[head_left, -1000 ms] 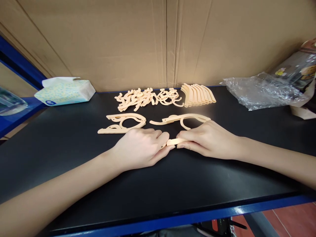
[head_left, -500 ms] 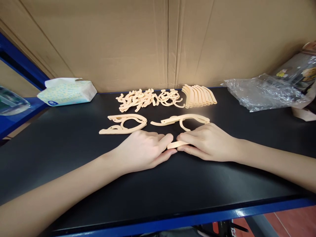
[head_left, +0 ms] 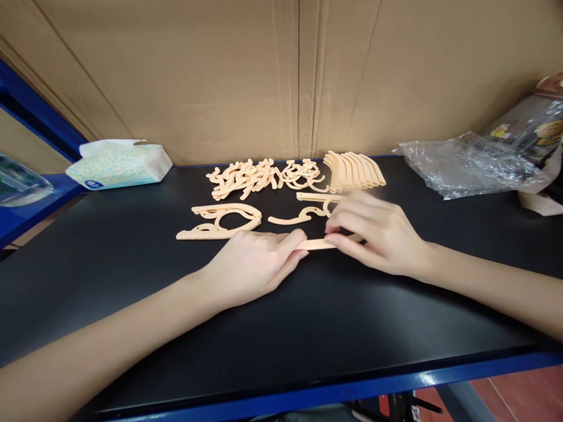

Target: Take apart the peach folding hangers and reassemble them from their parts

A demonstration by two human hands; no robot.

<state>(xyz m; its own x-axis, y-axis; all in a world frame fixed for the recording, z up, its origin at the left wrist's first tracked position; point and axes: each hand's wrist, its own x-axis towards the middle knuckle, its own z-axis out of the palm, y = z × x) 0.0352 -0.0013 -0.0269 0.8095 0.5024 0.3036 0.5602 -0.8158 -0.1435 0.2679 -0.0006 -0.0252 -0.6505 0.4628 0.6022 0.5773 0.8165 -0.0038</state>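
My left hand (head_left: 259,264) is closed, pinching the left end of a cream plastic hanger arm (head_left: 317,244) between thumb and fingers. My right hand (head_left: 378,234) hovers over the other end, fingers loosely curved and apart, thumb against that arm. Beyond its fingertips, another straight cream arm (head_left: 314,197) and a curved hook piece (head_left: 290,221) lie on the table, their right ends hidden behind the hand. A joined folding hanger (head_left: 220,233), with two arms and a round hook, lies just past my left hand.
Along the back lie a pile of small cream pieces (head_left: 246,176), several curved hooks (head_left: 303,174) and a row of cream arms (head_left: 356,171). A tissue pack (head_left: 121,165) stands at left, a clear plastic bag (head_left: 466,164) at right. Cardboard (head_left: 197,76) walls the back of the black table (head_left: 281,346).
My right hand has loosened and shifted up and away. The straight arm that lay over the hook piece is now farther back. More of the arm in my left hand shows.
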